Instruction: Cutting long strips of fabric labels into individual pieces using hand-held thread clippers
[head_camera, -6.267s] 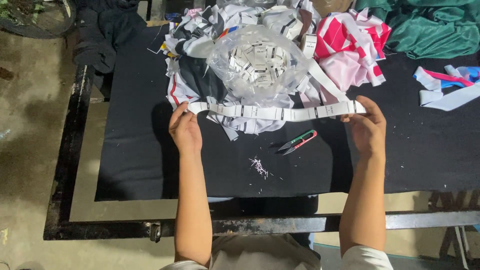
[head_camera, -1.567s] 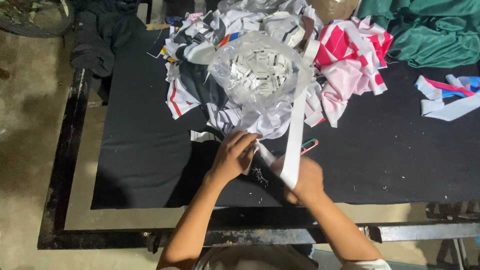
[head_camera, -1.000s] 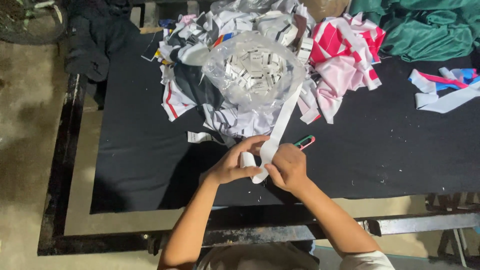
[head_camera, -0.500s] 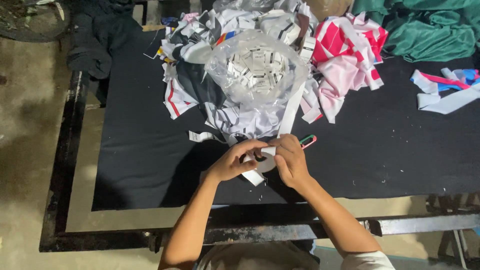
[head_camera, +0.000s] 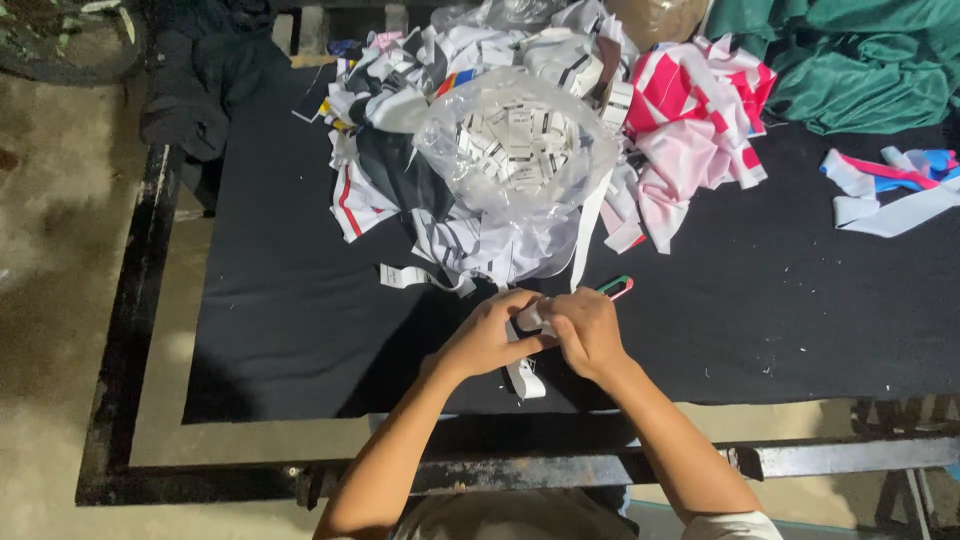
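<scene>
On the left side, the black surface is mostly bare cloth, and a small white label piece lies alone at the edge of the pile. A little more to the right, the left hand comes in from below. It is curled, and its fingers pinch the white strip near the front edge of the surface. Directly beside it, almost touching, the right hand is also closed on the same strip, so both hands grasp it at nearly one point, between them.

The strip has its long axis running away from the person. A short free end hangs down below the hands, toward the person. The longer part rises from the hands, leaning slightly right, up to the clear plastic bag full of small white labels, which sits on the heap of cut cloth scraps. So the strip lies ahead of the hands, and neither hand is clearly nearer to it; both are on it.

Just right of the right hand, the small scissors with red and green handles rest on the surface, closer to the right hand than to the left. Further right are pink and white fabric pieces, green cloth and some loose ribbons
</scene>
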